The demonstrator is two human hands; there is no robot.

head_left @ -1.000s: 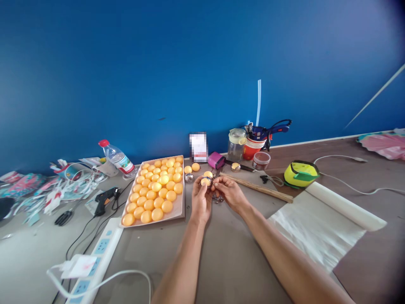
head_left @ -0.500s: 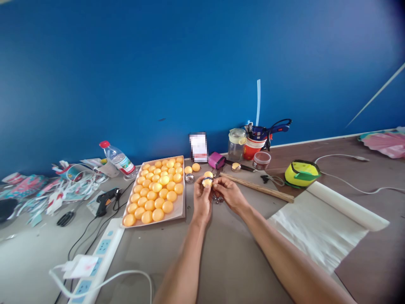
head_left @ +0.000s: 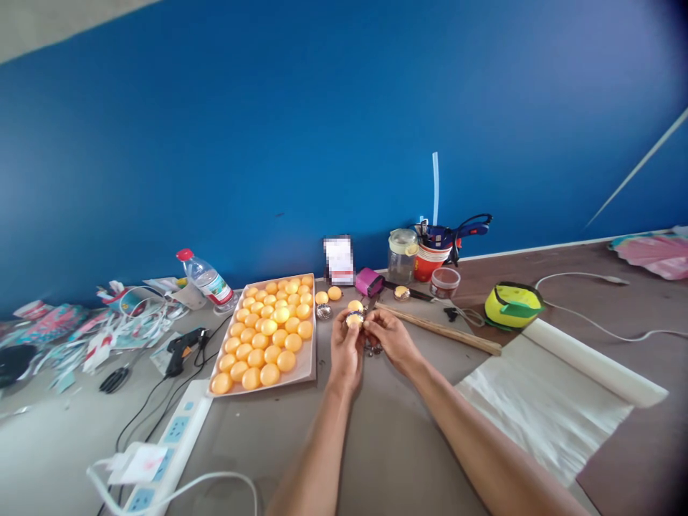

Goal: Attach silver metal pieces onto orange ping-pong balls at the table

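Observation:
In my left hand (head_left: 345,352), closed around it with the thumb in front, is a yellow-orange ball (head_left: 354,320) with a dark, shiny band across it. My right hand (head_left: 390,337) is closed in a pinch against the ball's right side; whatever its fingertips grip is too small to make out. Another orange ball (head_left: 355,306) shows just behind the held one. Small shiny pieces (head_left: 373,349) lie on the table under my right fingers. Left of my hands, a shallow box (head_left: 304,369) holds several rows of orange balls.
Behind my hands are a silver-decorated ball (head_left: 323,311), a purple roll (head_left: 369,282) and a glass jar (head_left: 402,258). A wooden stick (head_left: 446,331) and a white sheet roll (head_left: 591,365) lie right. A glue gun (head_left: 180,351) and power strip (head_left: 180,430) are left.
The camera view has tilted up a little, so everything sits slightly lower in the picture. Both hands keep nearly the same hold at the ball.

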